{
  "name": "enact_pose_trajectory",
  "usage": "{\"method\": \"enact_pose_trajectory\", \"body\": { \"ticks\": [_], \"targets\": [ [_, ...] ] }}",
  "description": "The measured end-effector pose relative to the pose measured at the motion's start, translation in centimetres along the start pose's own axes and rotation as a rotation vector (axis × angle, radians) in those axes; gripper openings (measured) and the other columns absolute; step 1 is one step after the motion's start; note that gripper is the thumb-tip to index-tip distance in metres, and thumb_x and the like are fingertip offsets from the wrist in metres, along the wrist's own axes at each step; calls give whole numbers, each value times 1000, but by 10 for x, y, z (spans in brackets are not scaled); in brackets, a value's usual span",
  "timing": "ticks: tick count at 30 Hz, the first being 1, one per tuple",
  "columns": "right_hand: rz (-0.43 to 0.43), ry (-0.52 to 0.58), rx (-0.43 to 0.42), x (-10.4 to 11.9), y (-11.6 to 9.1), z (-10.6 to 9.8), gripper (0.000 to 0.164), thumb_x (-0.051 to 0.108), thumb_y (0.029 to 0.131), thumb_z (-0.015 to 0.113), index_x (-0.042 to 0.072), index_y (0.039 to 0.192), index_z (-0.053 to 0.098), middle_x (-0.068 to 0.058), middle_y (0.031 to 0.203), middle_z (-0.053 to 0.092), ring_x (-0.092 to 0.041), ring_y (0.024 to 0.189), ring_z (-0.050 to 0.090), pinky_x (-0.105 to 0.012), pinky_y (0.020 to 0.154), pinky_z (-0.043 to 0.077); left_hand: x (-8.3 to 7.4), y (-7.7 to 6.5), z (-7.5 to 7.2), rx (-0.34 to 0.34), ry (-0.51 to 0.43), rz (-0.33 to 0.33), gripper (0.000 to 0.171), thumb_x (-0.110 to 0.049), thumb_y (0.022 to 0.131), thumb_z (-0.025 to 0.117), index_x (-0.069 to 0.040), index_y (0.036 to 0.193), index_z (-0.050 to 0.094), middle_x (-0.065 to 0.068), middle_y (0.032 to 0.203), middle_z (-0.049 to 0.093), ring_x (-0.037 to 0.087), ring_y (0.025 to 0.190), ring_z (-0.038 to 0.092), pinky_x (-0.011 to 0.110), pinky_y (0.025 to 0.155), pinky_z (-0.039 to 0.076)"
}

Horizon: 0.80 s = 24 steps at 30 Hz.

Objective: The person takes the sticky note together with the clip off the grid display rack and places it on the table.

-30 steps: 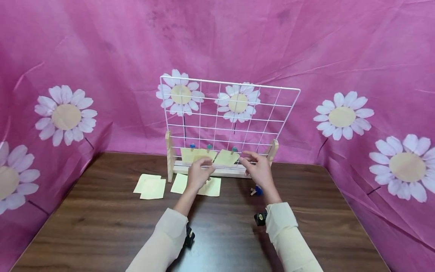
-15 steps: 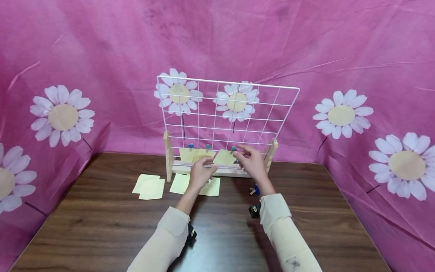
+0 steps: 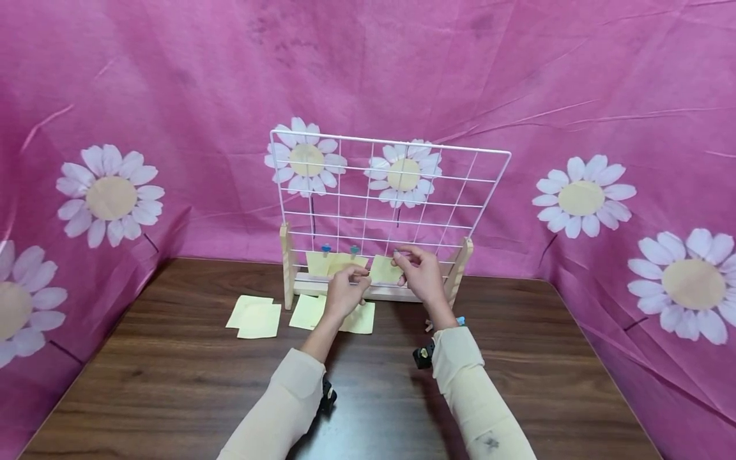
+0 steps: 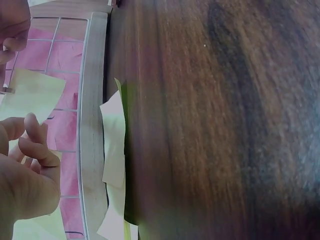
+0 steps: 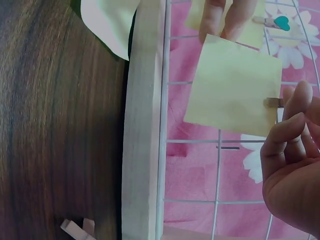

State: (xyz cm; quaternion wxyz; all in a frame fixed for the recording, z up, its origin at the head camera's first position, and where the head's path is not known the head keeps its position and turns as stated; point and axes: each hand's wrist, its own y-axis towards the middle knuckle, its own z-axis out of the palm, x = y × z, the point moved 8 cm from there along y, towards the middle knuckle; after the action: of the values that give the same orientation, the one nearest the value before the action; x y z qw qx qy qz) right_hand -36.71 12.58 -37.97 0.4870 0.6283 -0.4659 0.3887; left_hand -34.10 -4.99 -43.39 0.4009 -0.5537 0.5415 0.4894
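My right hand (image 3: 422, 271) pinches the end of a small wooden clothespin (image 5: 274, 102) at the edge of a yellow sticky note (image 5: 235, 85). The note hangs against a white wire grid (image 3: 391, 185), and the clothespin's top is hidden by the fingers. Beside that note's lower left corner is my left hand (image 3: 345, 294), loosely bent, with its fingertips (image 5: 205, 32) right at the corner. Further left, two overlapping notes (image 3: 318, 263) hang on the same grid. A blue clothespin (image 3: 326, 248) and a teal one (image 3: 354, 249) hold them.
Wooden posts (image 3: 285, 262) and a base bar (image 3: 397, 294) carry the grid. On the brown table (image 3: 190, 396) lie two loose notes (image 3: 259, 319) at left and more notes (image 3: 358, 319) in front of the base. Loose clothespins (image 5: 77, 227) lie by the right forearm.
My right hand has moved left from beside the hanging note onto its clothespin. The note now hangs less tilted. My left hand has shifted slightly right, toward the note's corner.
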Motion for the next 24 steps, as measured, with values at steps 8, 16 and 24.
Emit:
{"method": "enact_pose_trajectory", "body": {
  "ticks": [8, 16, 24],
  "targets": [
    [28, 53, -15, -3, 1, 1, 27, 1, 101, 60, -15, 122, 62, -36, 98, 68, -10, 40, 53, -17, 38, 38, 1, 0, 0, -10, 12, -10, 13, -7, 94, 69, 1, 104, 72, 13, 94, 72, 45, 65, 67, 29, 49, 53],
    [53, 100, -48, -4, 1, 0, 22, 3, 98, 64, -10, 116, 67, -30, 94, 72, -12, 42, 54, -17, 40, 42, 5, 2, 3, -14, -15, -30, 10, -8, 92, 70, 0, 98, 72, 15, 89, 72, 44, 66, 67, 38, 55, 57],
    [77, 122, -94, -9, 0, 1, 20, 5, 96, 68, -7, 112, 70, -22, 89, 74, -13, 43, 52, -19, 42, 44, 6, 2, 4, -29, 6, -27, 7, -7, 92, 69, -2, 93, 72, 6, 81, 69, 46, 67, 67, 32, 53, 55]
  ]
}}
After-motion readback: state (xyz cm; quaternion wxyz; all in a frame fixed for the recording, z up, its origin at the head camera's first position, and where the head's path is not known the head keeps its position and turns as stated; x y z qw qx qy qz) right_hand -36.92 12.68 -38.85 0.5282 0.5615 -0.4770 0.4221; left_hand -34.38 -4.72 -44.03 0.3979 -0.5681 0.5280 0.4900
